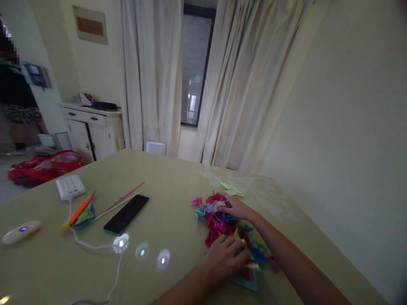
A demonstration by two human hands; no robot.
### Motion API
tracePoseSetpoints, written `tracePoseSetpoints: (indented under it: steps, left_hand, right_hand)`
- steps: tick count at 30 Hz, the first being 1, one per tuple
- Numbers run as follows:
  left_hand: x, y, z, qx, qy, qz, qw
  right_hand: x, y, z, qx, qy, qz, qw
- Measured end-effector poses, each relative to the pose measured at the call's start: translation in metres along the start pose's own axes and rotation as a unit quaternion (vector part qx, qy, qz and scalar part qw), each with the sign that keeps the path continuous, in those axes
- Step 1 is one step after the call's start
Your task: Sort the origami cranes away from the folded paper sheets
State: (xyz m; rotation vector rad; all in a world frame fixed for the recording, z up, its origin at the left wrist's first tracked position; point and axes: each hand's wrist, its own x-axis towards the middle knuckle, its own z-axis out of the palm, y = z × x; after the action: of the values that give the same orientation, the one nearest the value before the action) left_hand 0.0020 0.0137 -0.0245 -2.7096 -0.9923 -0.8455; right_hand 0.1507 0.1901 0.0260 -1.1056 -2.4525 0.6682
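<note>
A heap of colourful folded paper cranes [218, 223] lies on the table, in red, pink, blue, green and yellow. My right hand [235, 206] rests over the far side of the heap, its thumb and fingers apart. At the near side, my left hand [227, 253] lies on the cranes with fingers bent and slightly spread; their tips are partly hidden among the paper. A pale green folded paper piece [232, 189] sits just beyond my right hand. Under the near edge of the heap shows a light blue flat piece [249, 281].
To the left are a black phone [126, 214], thin sticks [124, 197], an orange pointed item [81, 208], a white charger [70, 186] with a cable [92, 245], and a white oval device [21, 232]. A red bag [46, 167] and a person [19, 97] are beyond the table.
</note>
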Motion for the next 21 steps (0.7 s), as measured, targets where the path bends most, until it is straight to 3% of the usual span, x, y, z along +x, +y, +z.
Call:
tracePoseSetpoints:
  steps: [6, 12, 17, 21]
  left_hand:
    - [-0.003, -0.012, 0.004, -0.015, 0.026, -0.102, 0.994]
    - [-0.003, -0.016, 0.005, -0.007, 0.001, -0.188, 0.982]
    - [-0.002, -0.018, 0.007, 0.008, 0.020, -0.205, 0.978]
    - [-0.009, -0.027, 0.003, 0.039, 0.031, -0.198, 0.979]
  right_hand:
    - [-0.030, -0.018, -0.008, 0.013, -0.016, -0.012, 1.000]
    - [-0.084, -0.046, -0.017, -0.049, 0.056, -0.016, 0.997]
    - [-0.137, -0.074, 0.001, -0.137, 0.014, -0.002, 0.990]
    - [-0.161, -0.075, 0.022, -0.194, 0.003, 0.021, 0.981]
